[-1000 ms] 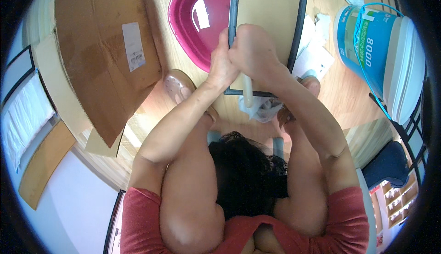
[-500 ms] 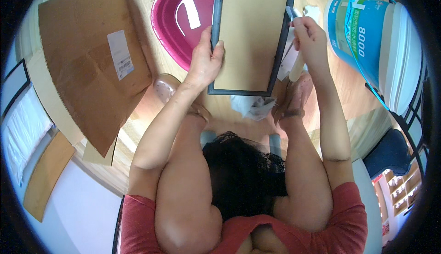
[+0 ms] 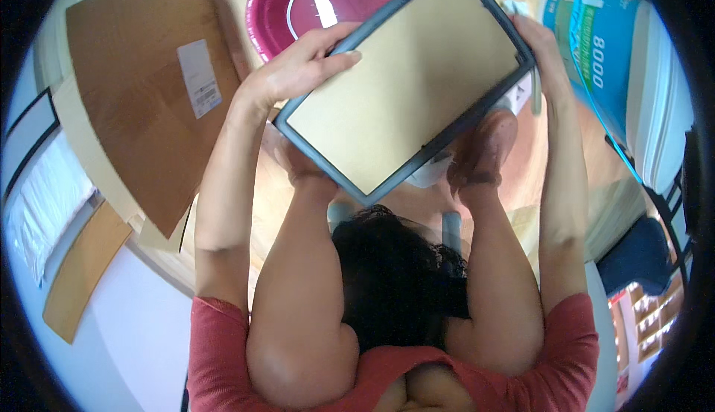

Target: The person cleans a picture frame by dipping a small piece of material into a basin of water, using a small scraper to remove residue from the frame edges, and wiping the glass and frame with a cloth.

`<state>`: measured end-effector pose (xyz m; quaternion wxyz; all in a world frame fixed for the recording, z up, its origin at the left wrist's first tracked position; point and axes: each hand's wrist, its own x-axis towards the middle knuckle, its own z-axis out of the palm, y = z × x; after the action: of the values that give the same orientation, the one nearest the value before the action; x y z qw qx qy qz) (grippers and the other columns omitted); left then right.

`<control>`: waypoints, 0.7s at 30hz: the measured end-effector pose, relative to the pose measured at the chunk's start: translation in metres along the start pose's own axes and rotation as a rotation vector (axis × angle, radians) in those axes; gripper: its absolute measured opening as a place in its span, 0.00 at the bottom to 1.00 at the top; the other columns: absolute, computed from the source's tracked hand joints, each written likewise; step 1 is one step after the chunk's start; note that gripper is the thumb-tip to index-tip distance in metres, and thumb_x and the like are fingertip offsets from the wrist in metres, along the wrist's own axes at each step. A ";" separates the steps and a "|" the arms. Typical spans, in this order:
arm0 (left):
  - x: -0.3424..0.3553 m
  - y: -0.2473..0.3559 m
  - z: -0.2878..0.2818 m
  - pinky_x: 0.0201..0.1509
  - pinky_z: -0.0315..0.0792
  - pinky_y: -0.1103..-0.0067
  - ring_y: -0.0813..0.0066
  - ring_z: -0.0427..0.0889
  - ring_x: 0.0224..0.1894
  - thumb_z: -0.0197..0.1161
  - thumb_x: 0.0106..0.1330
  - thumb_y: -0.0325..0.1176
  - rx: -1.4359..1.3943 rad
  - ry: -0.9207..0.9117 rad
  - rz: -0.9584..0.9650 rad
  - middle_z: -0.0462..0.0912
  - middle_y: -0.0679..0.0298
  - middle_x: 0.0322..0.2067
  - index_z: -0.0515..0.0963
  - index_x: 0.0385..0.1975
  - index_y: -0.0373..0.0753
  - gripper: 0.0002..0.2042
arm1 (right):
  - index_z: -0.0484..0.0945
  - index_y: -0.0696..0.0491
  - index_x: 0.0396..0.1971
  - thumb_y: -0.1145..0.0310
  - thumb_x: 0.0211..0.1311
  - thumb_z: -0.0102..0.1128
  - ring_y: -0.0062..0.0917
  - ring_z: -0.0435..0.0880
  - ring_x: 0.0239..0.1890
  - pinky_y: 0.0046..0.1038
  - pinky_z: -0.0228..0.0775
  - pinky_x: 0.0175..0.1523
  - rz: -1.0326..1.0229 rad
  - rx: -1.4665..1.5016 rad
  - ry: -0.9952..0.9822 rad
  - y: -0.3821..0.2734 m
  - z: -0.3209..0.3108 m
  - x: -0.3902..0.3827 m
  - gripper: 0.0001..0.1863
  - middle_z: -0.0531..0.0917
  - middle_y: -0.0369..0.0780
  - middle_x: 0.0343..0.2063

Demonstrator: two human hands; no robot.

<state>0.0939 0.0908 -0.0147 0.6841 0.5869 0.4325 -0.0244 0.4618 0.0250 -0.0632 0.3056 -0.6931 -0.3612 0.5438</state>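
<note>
A dark-rimmed rectangular picture frame (image 3: 406, 88) with a plain beige panel is held up tilted between my hands above my feet. My left hand (image 3: 302, 69) grips its left side, thumb lying over the rim onto the panel. My right hand (image 3: 545, 51) is closed at the opposite edge, near the right corner; its fingers are partly hidden behind the frame. Below that hand a narrow pale strip (image 3: 536, 93) hangs beside white paper (image 3: 516, 97), which the frame mostly covers. Crumpled white tissue (image 3: 432, 171) shows beneath the frame's lower edge.
A magenta basin (image 3: 269, 10) stands behind the frame. On the left is a cardboard box (image 3: 141, 92) with a white label. A blue paint bucket (image 3: 611, 62) with a thin blue handle lies at the right. My shoes (image 3: 484, 144) rest on the wooden floor.
The frame has turned clockwise from nearly upright to a slant, its lower end swinging left. My left hand has moved up and left with it, my right hand outward to the right.
</note>
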 end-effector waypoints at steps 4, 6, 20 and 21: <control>0.020 -0.002 -0.032 0.42 0.73 0.83 0.83 0.76 0.38 0.55 0.69 0.35 0.207 -0.125 0.124 0.80 0.65 0.37 0.69 0.59 0.36 0.20 | 0.79 0.54 0.28 0.59 0.67 0.55 0.10 0.67 0.26 0.17 0.58 0.30 -0.037 -0.042 -0.037 0.020 0.001 -0.031 0.14 0.73 0.27 0.23; 0.027 0.002 -0.040 0.43 0.74 0.81 0.81 0.77 0.37 0.56 0.68 0.34 0.301 -0.115 0.215 0.81 0.63 0.38 0.70 0.58 0.35 0.20 | 0.76 0.54 0.26 0.61 0.67 0.55 0.10 0.65 0.25 0.16 0.56 0.29 0.049 0.024 0.025 0.005 0.024 -0.056 0.13 0.70 0.26 0.22; -0.009 0.016 -0.081 0.45 0.73 0.81 0.79 0.78 0.39 0.64 0.64 0.46 0.363 0.648 0.066 0.83 0.61 0.36 0.80 0.47 0.34 0.21 | 0.77 0.57 0.33 0.60 0.73 0.46 0.09 0.68 0.27 0.15 0.61 0.31 -0.193 0.162 0.156 -0.009 0.042 -0.079 0.17 0.76 0.29 0.25; -0.014 0.000 -0.079 0.46 0.73 0.81 0.78 0.79 0.40 0.62 0.65 0.46 0.265 0.822 0.119 0.82 0.60 0.38 0.78 0.49 0.33 0.22 | 0.78 0.58 0.34 0.60 0.73 0.46 0.09 0.69 0.26 0.15 0.62 0.31 -0.209 0.191 0.174 -0.008 0.045 -0.077 0.17 0.76 0.29 0.25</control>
<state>0.0405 0.1494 -0.0011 0.3738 0.6545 0.6275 0.1955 0.4052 -0.0340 -0.0257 0.4551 -0.6642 -0.3501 0.4787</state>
